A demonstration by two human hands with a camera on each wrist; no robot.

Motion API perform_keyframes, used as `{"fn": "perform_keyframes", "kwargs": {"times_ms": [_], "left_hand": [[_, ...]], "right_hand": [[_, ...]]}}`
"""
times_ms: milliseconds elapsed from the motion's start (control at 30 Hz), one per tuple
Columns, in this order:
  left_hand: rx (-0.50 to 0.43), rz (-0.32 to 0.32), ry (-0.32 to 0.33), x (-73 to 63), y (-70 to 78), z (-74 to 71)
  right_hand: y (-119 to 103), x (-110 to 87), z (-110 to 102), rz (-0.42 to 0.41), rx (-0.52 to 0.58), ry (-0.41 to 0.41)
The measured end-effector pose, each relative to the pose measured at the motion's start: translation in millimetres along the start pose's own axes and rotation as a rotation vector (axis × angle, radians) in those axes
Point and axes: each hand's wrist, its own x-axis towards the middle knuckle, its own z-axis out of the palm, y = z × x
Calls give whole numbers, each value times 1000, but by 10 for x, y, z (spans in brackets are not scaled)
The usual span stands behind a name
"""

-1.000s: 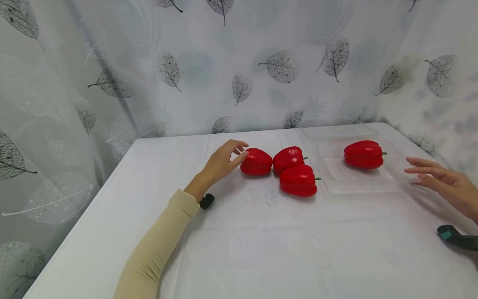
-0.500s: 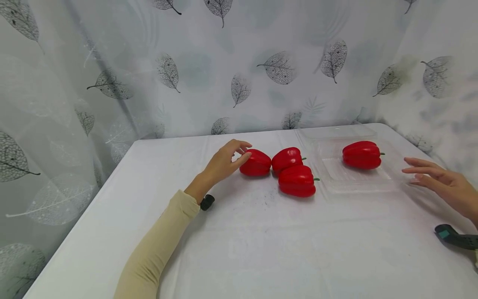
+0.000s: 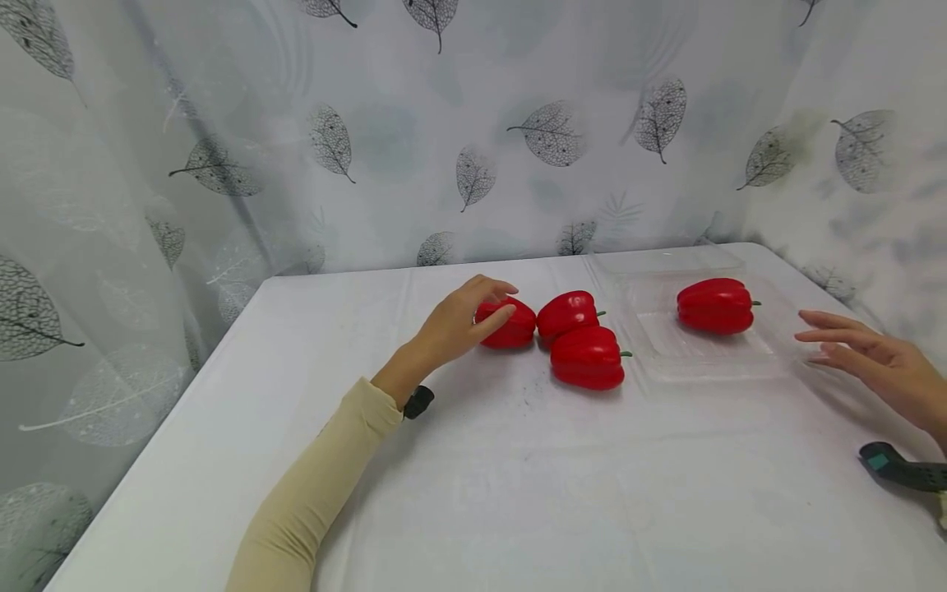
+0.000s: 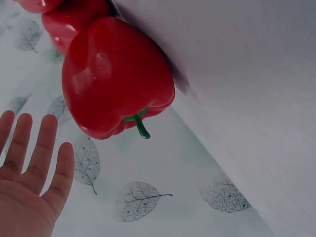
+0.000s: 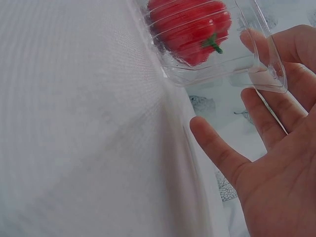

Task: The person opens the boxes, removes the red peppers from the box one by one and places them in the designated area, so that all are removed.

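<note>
My left hand [image 3: 464, 321] is at the leftmost red bell pepper [image 3: 520, 327], partly covering it in the head view. In the left wrist view the fingers [image 4: 37, 153] are fairly straight and apart from the nearest pepper [image 4: 116, 74], whose green stem shows. Two more red bell peppers, one behind [image 3: 565, 314] and one in front [image 3: 587, 358], lie close together just right of it. My right hand [image 3: 880, 362] hovers with spread fingers beside a clear plastic container [image 3: 703, 368] that holds another red bell pepper [image 3: 714, 306]. Whether its fingers touch the container wall, I cannot tell.
A white cloth covers the table [image 3: 518, 493]. The container's clear lid [image 3: 669, 261] lies folded back at the far side. Leaf-printed curtain [image 3: 399, 148] hangs behind the table and along both sides. Each wrist wears a dark band, such as the right one [image 3: 898, 469].
My left hand has moved right, over the leftmost bell pepper, and now covers more of it. The right hand and the other peppers stay about where they were; the view has shifted slightly.
</note>
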Motion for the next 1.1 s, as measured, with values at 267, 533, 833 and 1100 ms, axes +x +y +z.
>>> {"fn": "perform_keyframes", "kwargs": {"times_ms": [267, 533, 833, 1100], "left_hand": [[-17, 71, -10, 39, 107, 29], [-2, 131, -11, 60, 243, 39], [16, 167, -29, 85, 313, 59], [29, 178, -44, 168, 412, 121]], "right_hand": [[-26, -14, 12, -14, 24, 12], [-16, -29, 4, -44, 49, 25], [-28, -27, -2, -55, 48, 28], [-34, -22, 10, -65, 47, 33]]}}
